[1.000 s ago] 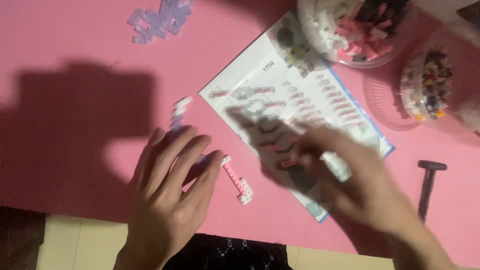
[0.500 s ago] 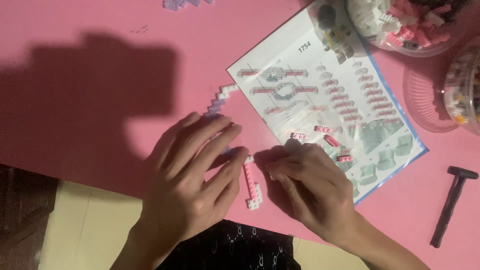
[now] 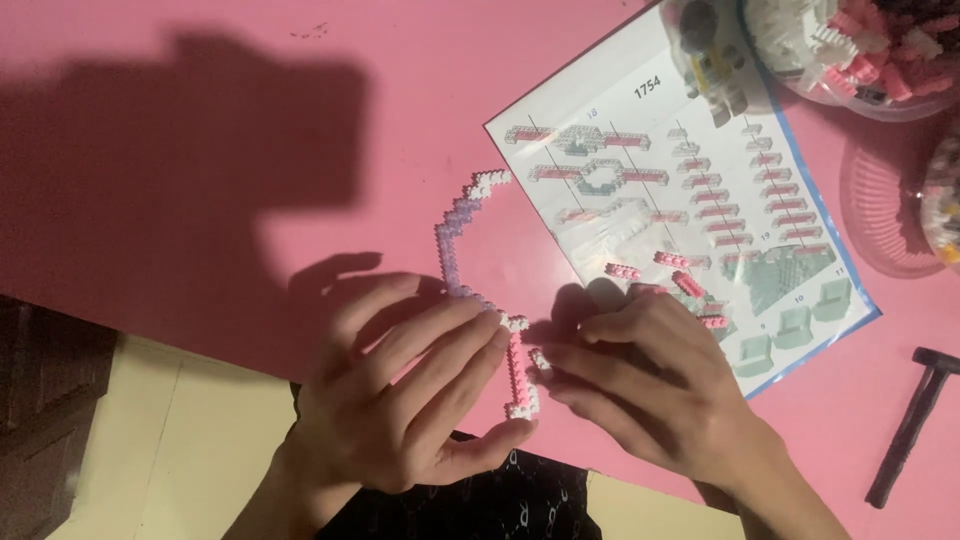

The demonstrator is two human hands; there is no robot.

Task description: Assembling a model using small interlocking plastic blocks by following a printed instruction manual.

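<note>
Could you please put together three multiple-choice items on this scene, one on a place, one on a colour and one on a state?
1. Where does the black tool lie?
A. on the instruction sheet
B. on the pink table, right of the sheet
C. in the left hand

2. What colour is the table?
A. pink
B. green
C. white

3. How is the instruction sheet?
A. rolled up
B. crumpled
C. lying flat with loose pink bricks on it

Answers: 1 B, it rests on bare table past the sheet's right edge. 2 A, the surface is pink throughout. 3 C, the sheet lies flat and small pink bricks sit on it.
</note>
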